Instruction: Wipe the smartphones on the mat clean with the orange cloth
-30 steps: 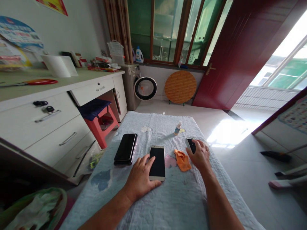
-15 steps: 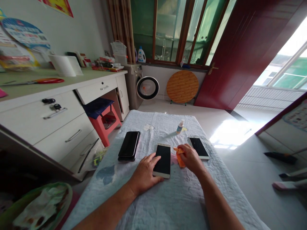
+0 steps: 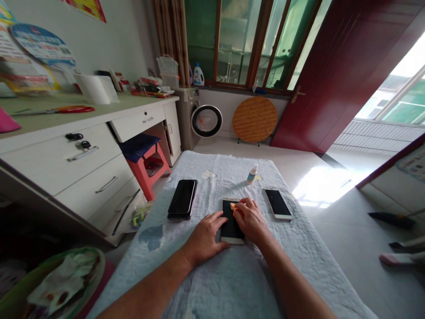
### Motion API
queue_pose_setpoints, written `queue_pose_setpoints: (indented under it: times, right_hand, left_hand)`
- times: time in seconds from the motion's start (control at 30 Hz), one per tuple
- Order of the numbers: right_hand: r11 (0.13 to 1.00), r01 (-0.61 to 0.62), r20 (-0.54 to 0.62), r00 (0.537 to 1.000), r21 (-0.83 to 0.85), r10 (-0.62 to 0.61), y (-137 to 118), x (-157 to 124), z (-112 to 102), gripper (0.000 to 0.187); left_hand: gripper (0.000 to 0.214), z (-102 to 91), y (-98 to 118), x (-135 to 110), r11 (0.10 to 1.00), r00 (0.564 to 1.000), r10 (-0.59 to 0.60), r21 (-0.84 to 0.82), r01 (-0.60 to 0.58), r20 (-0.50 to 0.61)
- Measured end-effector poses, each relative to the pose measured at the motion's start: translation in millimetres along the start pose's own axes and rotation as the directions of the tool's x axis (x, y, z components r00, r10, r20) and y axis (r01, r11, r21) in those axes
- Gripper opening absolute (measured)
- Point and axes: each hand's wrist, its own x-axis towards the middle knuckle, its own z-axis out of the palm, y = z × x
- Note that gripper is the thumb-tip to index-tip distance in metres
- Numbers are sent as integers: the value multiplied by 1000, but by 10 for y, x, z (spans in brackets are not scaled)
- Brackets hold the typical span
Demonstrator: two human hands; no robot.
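A smartphone (image 3: 230, 229) with a dark screen and pale gold frame lies face up on the cloth-covered table (image 3: 206, 283). My left hand (image 3: 205, 237) holds it by the left side, fingertips over the screen's edge and thumb along the bottom. Pinched in my right hand (image 3: 251, 219) is an orange cloth (image 3: 233, 207), pressed on the upper part of the screen; most of it is hidden under the fingers. Left of my hands lie stacked dark phones (image 3: 182, 198). On the right lies another white-edged phone (image 3: 278, 204). Beyond stands a small spray bottle (image 3: 251, 174).
A white desk (image 3: 86, 168) runs along the left, with a red stool (image 3: 149, 170) beside it. Low at left is a bin (image 3: 99, 266) with crumpled tissue. Behind the table are a washing machine (image 3: 188, 119) with its door open and a round wooden tabletop (image 3: 255, 118).
My right hand has moved left with the orange cloth, from the table beside the smartphone onto its screen. My left hand stays at the phone's left side.
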Motion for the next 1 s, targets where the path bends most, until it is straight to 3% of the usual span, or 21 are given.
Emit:
queue_pose_setpoints:
  times: [0.23, 0.4, 0.6, 0.7, 0.8, 1.0]
  right_hand:
    - [999, -35, 27, 999, -13, 36, -40, 12, 38, 20]
    - [997, 48, 108, 993, 64, -55, -57, 27, -2, 23]
    - [958, 148, 291, 931, 244, -218, -116, -2, -195, 23]
    - [953, 129, 358, 906, 274, -226, -116, -2, -264, 24]
    - [972, 89, 345, 925, 216, -161, -70, 22, -263, 24]
    - [996, 20, 202, 979, 88, -38, 74, 79, -154, 25]
  left_hand:
    - [65, -18, -7, -4, 1000, 1000, 0, -12, 0, -12]
    - [67, -38, 16, -1, 1000, 1000, -9, -11, 9, -19]
    - [67, -65, 21, -4, 1000, 1000, 27, -4, -27, -5]
    - [65, -62, 10, -3, 999, 1000, 20, 25, -20, 15]
    - [65, -59, 3, -3, 998, 999, 32, 51, -34, 26]
    - [52, -50, 18, -12, 992, 999, 39, 117, -43, 35]
